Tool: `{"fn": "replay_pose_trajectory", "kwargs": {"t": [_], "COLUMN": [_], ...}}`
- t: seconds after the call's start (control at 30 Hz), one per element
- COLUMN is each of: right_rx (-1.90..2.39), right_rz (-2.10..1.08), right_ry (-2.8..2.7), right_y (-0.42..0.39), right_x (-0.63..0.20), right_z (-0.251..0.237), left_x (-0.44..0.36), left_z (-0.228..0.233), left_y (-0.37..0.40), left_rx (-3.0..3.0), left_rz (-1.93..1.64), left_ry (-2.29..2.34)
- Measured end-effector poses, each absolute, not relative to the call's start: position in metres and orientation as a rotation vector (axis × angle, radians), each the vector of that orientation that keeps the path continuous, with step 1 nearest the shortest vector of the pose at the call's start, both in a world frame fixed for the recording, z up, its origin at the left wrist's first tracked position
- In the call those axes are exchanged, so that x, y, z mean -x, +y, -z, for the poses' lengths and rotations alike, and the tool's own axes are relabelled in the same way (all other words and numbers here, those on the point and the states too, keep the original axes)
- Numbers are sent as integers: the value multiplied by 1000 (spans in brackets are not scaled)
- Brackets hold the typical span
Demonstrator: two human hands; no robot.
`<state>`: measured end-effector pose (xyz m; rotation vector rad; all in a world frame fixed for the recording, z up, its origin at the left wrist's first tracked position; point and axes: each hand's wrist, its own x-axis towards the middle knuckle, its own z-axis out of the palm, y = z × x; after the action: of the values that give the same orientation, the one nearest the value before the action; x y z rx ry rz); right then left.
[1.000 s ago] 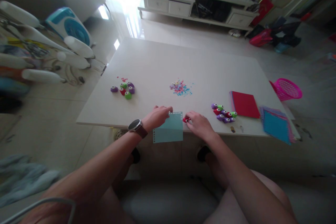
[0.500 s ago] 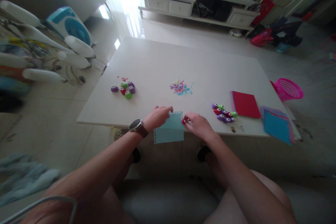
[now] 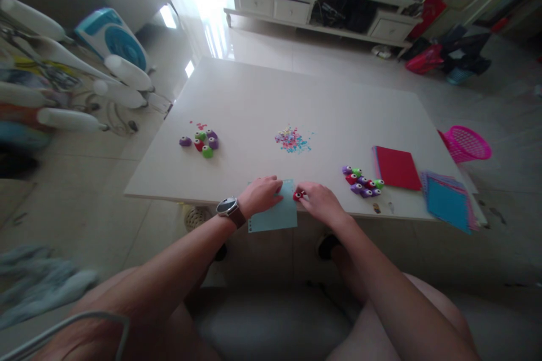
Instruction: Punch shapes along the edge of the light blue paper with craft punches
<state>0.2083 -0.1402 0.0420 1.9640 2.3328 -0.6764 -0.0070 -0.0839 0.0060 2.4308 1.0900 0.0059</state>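
- My left hand (image 3: 263, 194) lies flat on the blue sheet (image 3: 275, 215), fingers spread a little and pressing it to the table (image 3: 254, 101); there is a watch (image 3: 227, 207) on that wrist.
- My right hand (image 3: 322, 202) is closed around a red punch (image 3: 298, 196), which sits at the sheet's right edge, just beside my left fingertips.
- The sheet hangs half over the near table edge, between my 2 hands. Its top edge shows a row of small holes, so I judge the punching well begun; I cannot tell how far down the right edge the holes run.
- Ahead of my hands, well apart, lies a pile of confetti (image 3: 292, 140) in pink and blue, which I read as waste from punching already done.
- To the right of my right hand, near it, is a cluster of punches (image 3: 362, 181); beyond those a red stack (image 3: 396, 168) and a blue stack (image 3: 446, 203) of paper, apparently unpunched, so plenty seems left.
- Far left of my left hand sits a second group of punches (image 3: 201, 144).
- A pink basket (image 3: 468, 144) stands past the table's right corner.
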Motion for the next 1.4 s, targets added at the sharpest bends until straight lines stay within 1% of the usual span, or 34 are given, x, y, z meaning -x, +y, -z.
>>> {"fn": "replay_pose_trajectory", "kwargs": {"t": [0.13, 0.27, 0.43, 0.63, 1.17, 1.23, 1.4], "right_rx": [-1993, -2095, -2270, -2370, -2370, -2406, -2434], "right_rz": [748, 979, 1313, 1486, 1577, 1531, 1283], "right_ry": [2334, 2333, 2118, 2006, 1992, 2000, 1990], "right_y": [-139, -138, -134, -131, -127, -125, -120], "right_x": [-208, -207, -208, -210, -209, -209, -206], "right_z": [-40, -37, -30, -23, -15, -14, -16], "left_x": [7, 7, 7, 7, 2, 0, -9], "left_z": [0, 2, 0, -1, -4, -5, -10], "left_y": [-84, -82, -82, -83, -83, -83, -86], "left_rx": [-2407, -2412, -2407, -2411, -2428, -2424, -2392], "left_rz": [27, 22, 23, 20, 30, 32, 77], "left_ry": [1072, 1050, 1044, 1049, 1069, 1093, 1187]}}
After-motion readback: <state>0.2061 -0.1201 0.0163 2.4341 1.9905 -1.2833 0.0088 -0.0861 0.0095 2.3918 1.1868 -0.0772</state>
